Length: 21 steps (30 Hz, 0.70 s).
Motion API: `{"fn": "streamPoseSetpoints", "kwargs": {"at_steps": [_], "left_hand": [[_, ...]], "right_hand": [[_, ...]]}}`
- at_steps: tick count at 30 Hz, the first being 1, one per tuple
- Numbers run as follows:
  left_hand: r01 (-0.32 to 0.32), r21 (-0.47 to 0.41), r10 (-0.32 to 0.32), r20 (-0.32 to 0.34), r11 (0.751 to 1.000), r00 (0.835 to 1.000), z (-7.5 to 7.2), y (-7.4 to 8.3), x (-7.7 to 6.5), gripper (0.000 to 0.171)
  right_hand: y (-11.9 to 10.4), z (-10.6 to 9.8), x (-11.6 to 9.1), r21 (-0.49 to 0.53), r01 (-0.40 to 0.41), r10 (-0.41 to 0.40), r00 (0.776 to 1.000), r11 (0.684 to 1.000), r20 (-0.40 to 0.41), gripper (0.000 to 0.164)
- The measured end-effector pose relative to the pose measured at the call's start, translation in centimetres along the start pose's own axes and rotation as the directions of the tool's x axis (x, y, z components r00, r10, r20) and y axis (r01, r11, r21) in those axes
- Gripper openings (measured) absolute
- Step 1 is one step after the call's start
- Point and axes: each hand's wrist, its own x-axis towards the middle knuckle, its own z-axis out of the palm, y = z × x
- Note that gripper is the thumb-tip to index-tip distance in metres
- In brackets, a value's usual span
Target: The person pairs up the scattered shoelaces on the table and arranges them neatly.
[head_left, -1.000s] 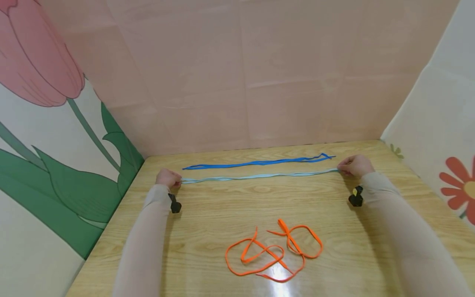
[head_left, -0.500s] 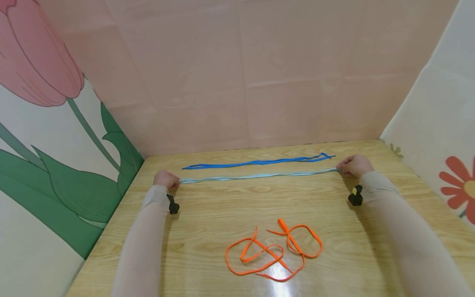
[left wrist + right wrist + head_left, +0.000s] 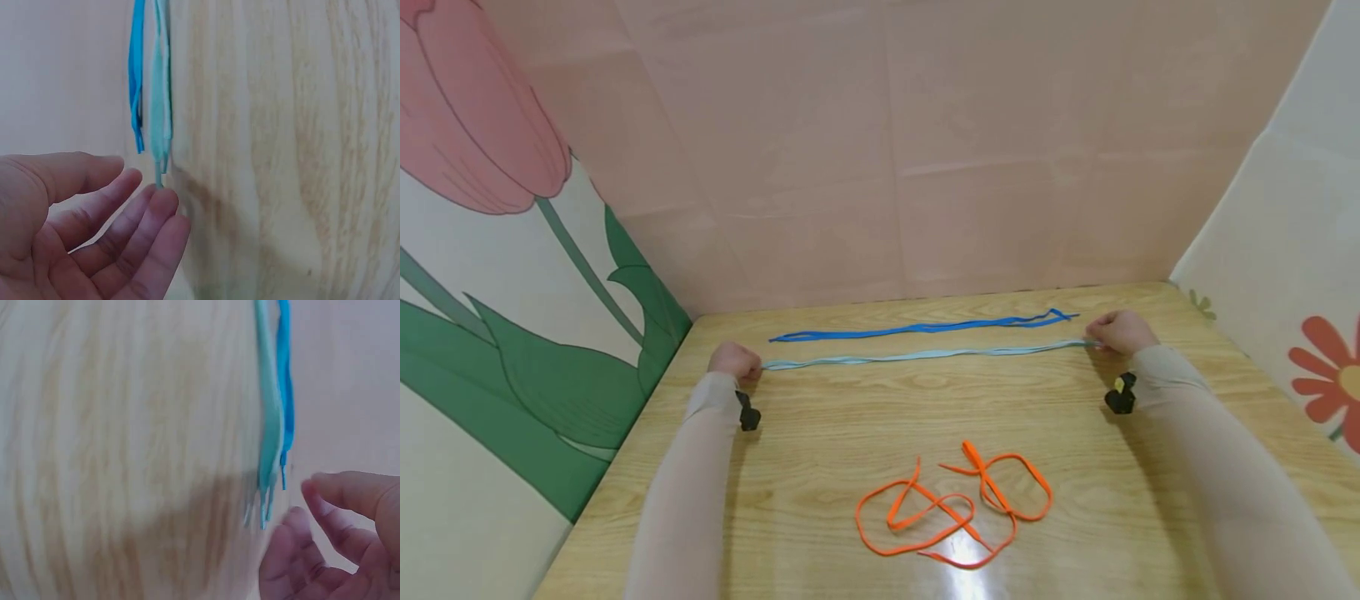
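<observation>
A mint-green shoelace point(image 3: 925, 356), folded into strands, lies stretched left to right across the table. Behind it runs a blue shoelace point(image 3: 925, 327), nearly parallel. My left hand point(image 3: 735, 361) is at the mint lace's left end; in the left wrist view its loosely bent fingertips touch or nearly touch one lace tip point(image 3: 159, 174), with the thumb apart. My right hand point(image 3: 1122, 332) is beside the other end, thumb and fingers spread; in the right wrist view the mint lace's tips point(image 3: 263, 515) lie free on the wood.
An orange shoelace point(image 3: 972, 455) lies in loose loops on the near part of the wooden table point(image 3: 820, 425). A pink backdrop point(image 3: 887, 167) rises behind the table, with flower-printed panels at left and right. Small black devices point(image 3: 1122, 394) sit at both wrists.
My right hand has let go of the mint shoelace's right end and shifted slightly right. The left hand has loosened from the left end and moved slightly left. The laces lie almost unchanged.
</observation>
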Motion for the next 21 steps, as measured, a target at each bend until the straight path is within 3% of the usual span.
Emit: {"fn": "streamPoseSetpoints", "kwargs": {"at_steps": [6,10,13,17,21], "left_hand": [[-0.082,0.173,0.083,0.004,0.981,0.997,0.0,2.1,-1.3,0.026],[-0.197,0.183,0.195,0.03,0.963,0.98,1.0,4.6,-2.3,0.031],[-0.266,0.153,0.257,0.078,0.952,0.963,2.4,7.1,-3.9,0.029],[-0.369,0.115,0.344,0.191,0.922,0.919,4.6,10.7,-6.9,0.025],[-0.498,0.116,0.444,0.316,0.859,0.839,7.1,13.4,-9.8,0.022]], "right_hand": [[-1.2,0.0,-0.4,0.048,0.035,-0.036,0.999,0.998,0.014,0.048],[-2.7,0.6,-0.6,0.118,0.069,-0.073,0.997,0.991,0.037,0.046],[-3.8,1.3,-0.7,0.146,0.075,-0.085,0.994,0.986,0.064,0.044],[-5.3,2.1,-0.7,0.15,0.085,-0.1,0.991,0.985,0.094,0.04],[-6.6,2.7,-0.9,0.139,0.102,-0.119,0.986,0.985,0.115,0.039]]}}
